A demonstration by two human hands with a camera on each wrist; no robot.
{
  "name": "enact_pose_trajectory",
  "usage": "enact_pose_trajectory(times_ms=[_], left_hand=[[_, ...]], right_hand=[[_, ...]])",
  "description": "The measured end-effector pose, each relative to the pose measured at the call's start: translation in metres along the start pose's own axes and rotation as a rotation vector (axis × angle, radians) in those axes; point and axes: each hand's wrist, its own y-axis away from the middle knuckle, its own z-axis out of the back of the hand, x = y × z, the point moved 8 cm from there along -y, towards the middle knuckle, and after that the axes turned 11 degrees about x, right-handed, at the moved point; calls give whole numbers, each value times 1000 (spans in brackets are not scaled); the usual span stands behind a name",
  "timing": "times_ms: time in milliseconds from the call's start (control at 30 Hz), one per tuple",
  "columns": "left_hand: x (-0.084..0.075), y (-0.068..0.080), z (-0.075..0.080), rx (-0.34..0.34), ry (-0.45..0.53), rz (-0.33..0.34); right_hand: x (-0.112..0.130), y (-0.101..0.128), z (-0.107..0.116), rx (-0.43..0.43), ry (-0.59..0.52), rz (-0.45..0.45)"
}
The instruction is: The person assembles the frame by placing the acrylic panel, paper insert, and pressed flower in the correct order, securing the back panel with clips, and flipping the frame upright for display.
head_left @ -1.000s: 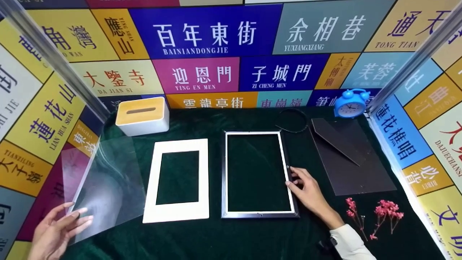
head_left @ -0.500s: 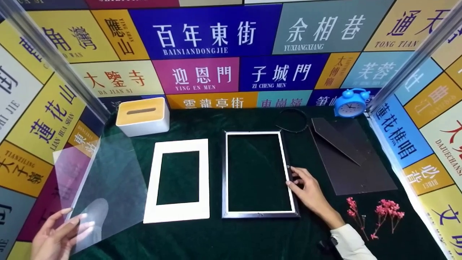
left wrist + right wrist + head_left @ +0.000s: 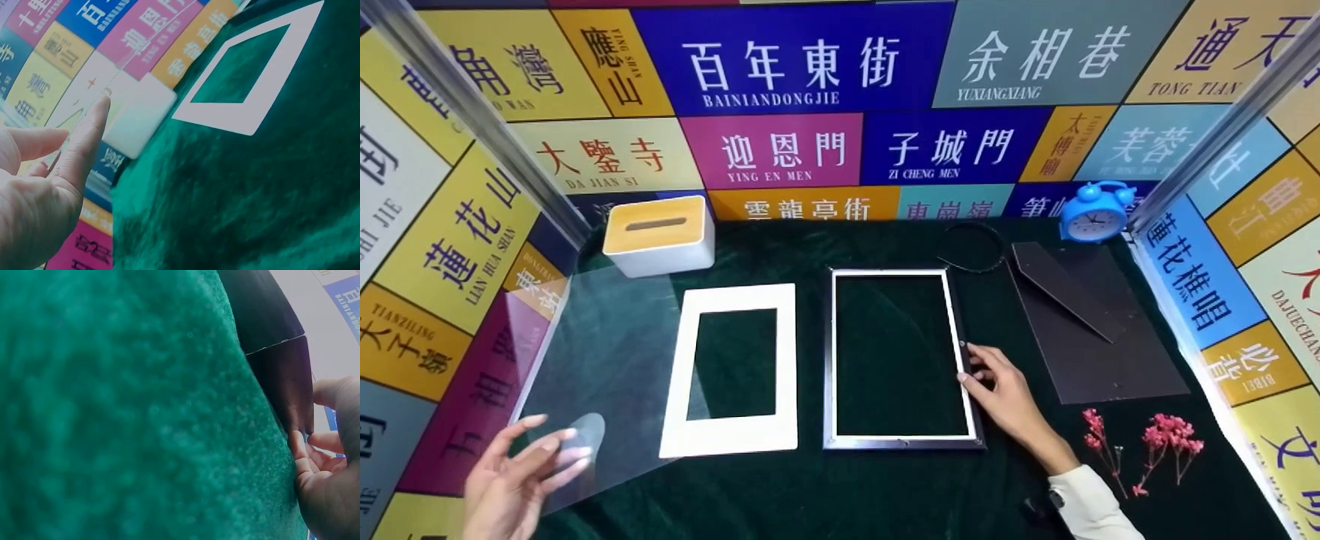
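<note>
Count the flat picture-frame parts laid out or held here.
4: clear sheet held in the left hand; white mat beside it; frame in the middle under the right hand; dark backing far right.

free: green cloth [image 3: 885, 487] near edge | blocked: white mat [image 3: 731, 371], frame [image 3: 901, 358] mid-table
</note>
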Motion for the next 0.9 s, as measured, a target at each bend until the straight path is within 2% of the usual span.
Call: enact_pose_trajectory(times_ms=[100, 233, 333, 567, 633, 900], left_hand=[[8, -5, -4, -17, -40, 18], [19, -10, -4, -131, -133, 109], [28, -13, -6, -178, -179, 136], [49, -22, -21, -111, -176, 77], [54, -25, -25, -103, -175, 77], [73, -37, -30, -183, -256, 164]], right_hand=[[1, 0, 1, 6, 4, 6], [0, -1, 0, 17, 6, -2], [-2, -1, -1, 18, 7, -10], [-5, -1, -1, 23, -2, -14], [-5, 0, -1, 24, -3, -22], [-2, 0, -1, 33, 13, -18]])
